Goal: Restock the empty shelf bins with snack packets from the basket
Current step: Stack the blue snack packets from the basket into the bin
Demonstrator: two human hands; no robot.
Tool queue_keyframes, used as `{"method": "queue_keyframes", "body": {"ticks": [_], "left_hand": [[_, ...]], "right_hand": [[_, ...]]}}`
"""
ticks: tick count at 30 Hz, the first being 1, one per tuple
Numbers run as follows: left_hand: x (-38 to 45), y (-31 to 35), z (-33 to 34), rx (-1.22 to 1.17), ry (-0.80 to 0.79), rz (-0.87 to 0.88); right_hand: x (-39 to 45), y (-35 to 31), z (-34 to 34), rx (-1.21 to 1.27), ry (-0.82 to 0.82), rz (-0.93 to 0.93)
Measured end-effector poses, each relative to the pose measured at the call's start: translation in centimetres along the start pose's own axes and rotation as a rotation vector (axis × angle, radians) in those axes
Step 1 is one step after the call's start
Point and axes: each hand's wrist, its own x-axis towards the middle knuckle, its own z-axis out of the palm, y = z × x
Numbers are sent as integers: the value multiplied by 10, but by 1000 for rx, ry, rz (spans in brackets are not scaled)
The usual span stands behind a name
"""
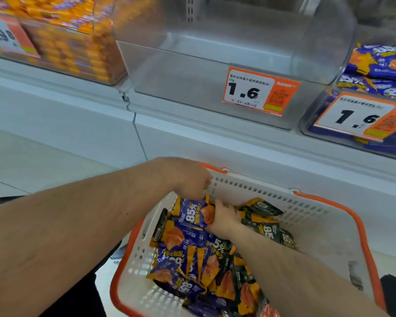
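The white basket (pixel 325 227) with its orange rim sits on the floor just below the shelf, and everything is placed from it here. Inside lies a loose heap of snack packets (pixel 192 259), purple ones towards the basket's left side and dark ones towards its right and far wall.

Both hands are down in the basket's far end. The left hand (pixel 188 179) hangs over the far left corner, its fingers curled downward and pinching the top edge of a purple packet (pixel 193 215) that stands up against the heap. The right hand (pixel 225 217) lies just right of that packet, touching its side; its fingers are buried between the purple packet and the dark packets (pixel 264 221), so whether they are spread or closed cannot be told.

Above the basket, straight beyond its far wall, the clear empty bin (pixel 215 49) stands on the shelf, carrying an orange price tag (pixel 260 91). Left of that bin is a bin of orange packets (pixel 73 42); right of it, a bin of purple packets (pixel 375 69).
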Motion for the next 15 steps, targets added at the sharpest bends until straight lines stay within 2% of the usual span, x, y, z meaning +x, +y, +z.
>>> {"method": "queue_keyframes", "body": {"ticks": [3, 5, 10, 15], "left_hand": [[2, -1, 3, 2, -1, -6], [1, 0, 3, -1, 0, -5], [1, 7, -4, 8, 12, 23], [-7, 13, -27, -95, 140, 23]], "right_hand": [[-3, -7, 4, -80, 119, -20], [-9, -11, 4, -87, 141, -24], [-32, -12, -22, 258, 55, -38], [-66, 8, -87, 240, 124, -129]]}}
